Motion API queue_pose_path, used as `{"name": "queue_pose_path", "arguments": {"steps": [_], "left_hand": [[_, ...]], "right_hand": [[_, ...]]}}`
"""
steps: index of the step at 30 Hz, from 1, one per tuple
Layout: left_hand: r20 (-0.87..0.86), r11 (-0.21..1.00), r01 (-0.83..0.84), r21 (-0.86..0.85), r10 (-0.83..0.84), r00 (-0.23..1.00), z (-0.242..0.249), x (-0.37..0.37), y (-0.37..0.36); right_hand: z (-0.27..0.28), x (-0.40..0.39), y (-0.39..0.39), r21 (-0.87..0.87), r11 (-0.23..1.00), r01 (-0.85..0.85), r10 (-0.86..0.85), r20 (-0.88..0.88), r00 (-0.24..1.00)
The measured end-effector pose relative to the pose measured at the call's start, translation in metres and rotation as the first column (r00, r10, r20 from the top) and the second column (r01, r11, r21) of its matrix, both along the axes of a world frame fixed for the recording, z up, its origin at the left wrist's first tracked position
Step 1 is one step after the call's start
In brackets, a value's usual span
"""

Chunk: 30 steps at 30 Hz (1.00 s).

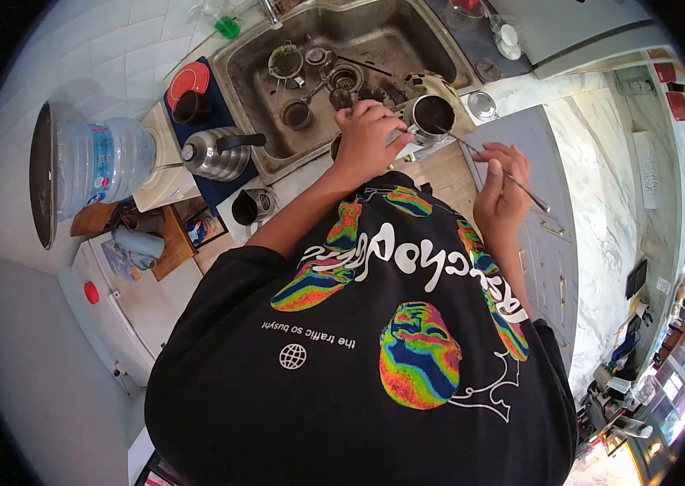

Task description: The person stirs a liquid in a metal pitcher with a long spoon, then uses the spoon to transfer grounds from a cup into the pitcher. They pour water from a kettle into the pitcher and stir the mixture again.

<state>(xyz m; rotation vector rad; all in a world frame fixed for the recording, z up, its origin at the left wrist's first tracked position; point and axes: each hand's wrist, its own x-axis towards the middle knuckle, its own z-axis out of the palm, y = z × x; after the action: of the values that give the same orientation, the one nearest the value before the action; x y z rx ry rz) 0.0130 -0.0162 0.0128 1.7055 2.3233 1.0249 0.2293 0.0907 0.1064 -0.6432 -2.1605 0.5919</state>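
A metal pitcher [431, 116] with dark contents stands at the sink's front edge. My left hand [369, 139] is closed at its left side, thumb and index finger at the handle; the grip is partly hidden. In my right hand [504, 182], thumb and fingers pinch a long thin metal spoon [527, 192]. The spoon slants down to the left, its lower end inside the pitcher. A round metal lid or dish [482, 105] lies right of the pitcher.
The sink [249, 77] holds a strainer [285, 61], small metal parts and dark residue. On the left are a kettle [217, 154], a smaller pitcher [252, 206], a dark cup [192, 107], a red dish [189, 79] and a large water bottle [108, 162]. Drawers [541, 219] lie right.
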Motion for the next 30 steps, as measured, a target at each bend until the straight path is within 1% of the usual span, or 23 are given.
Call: {"name": "queue_pose_path", "arguments": {"steps": [3,6,8,11,14,17,20,23,24,27,28,30], "left_hand": [[0.018,0.999,0.0,0.045,-0.001,1.0,-0.005,0.0,0.001],[-0.013,1.0,-0.011,-0.02,0.01,1.0,0.0,0.002,0.0],[-0.009,1.0,-0.009,-0.019,0.008,1.0,-0.002,0.0,0.0],[-0.004,1.0,-0.008,-0.017,0.007,1.0,-0.003,0.0,0.0],[-0.001,1.0,0.0,-0.021,0.0,1.0,0.0,-0.001,0.0],[0.005,1.0,0.0,-0.019,0.0,1.0,0.0,0.0,0.001],[0.008,1.0,0.0,-0.02,0.0,1.0,0.001,0.0,0.002],[0.004,1.0,0.002,-0.024,-0.002,1.0,0.0,-0.002,-0.001],[0.001,1.0,0.003,-0.02,-0.003,1.0,-0.001,-0.002,0.001],[0.036,0.999,0.01,0.035,-0.011,0.999,-0.007,-0.002,0.003],[0.058,1.0,0.014,0.017,-0.015,0.998,-0.008,-0.003,0.003],[0.056,1.0,0.014,0.005,-0.015,0.998,-0.007,-0.002,0.003]], "right_hand": [[0.0,-0.011,0.006,0.007,1.0,0.029,-0.029,0.005,1.0],[-0.003,-0.005,0.014,0.0,0.996,0.091,-0.091,-0.016,0.996],[-0.007,0.007,0.013,-0.022,0.993,0.118,-0.118,-0.023,0.993],[-0.006,0.013,0.004,-0.032,0.997,0.066,-0.067,-0.013,0.998],[0.001,0.0,-0.001,-0.039,0.999,0.02,-0.02,-0.01,1.0],[-0.001,-0.01,0.01,-0.019,0.998,0.051,-0.051,-0.01,0.999],[0.0,-0.005,0.019,-0.098,0.988,0.121,-0.122,-0.011,0.992],[-0.006,0.007,0.021,-0.036,0.995,0.095,-0.096,-0.013,0.995],[-0.005,0.008,0.017,-0.048,0.994,0.095,-0.095,0.0,0.995],[-0.002,-0.001,0.007,-0.083,0.996,0.024,-0.027,-0.031,0.999],[-0.002,-0.004,0.006,-0.074,0.997,0.022,-0.023,-0.012,1.0],[-0.005,-0.009,0.012,-0.083,0.996,0.022,-0.025,-0.031,0.999]]}}
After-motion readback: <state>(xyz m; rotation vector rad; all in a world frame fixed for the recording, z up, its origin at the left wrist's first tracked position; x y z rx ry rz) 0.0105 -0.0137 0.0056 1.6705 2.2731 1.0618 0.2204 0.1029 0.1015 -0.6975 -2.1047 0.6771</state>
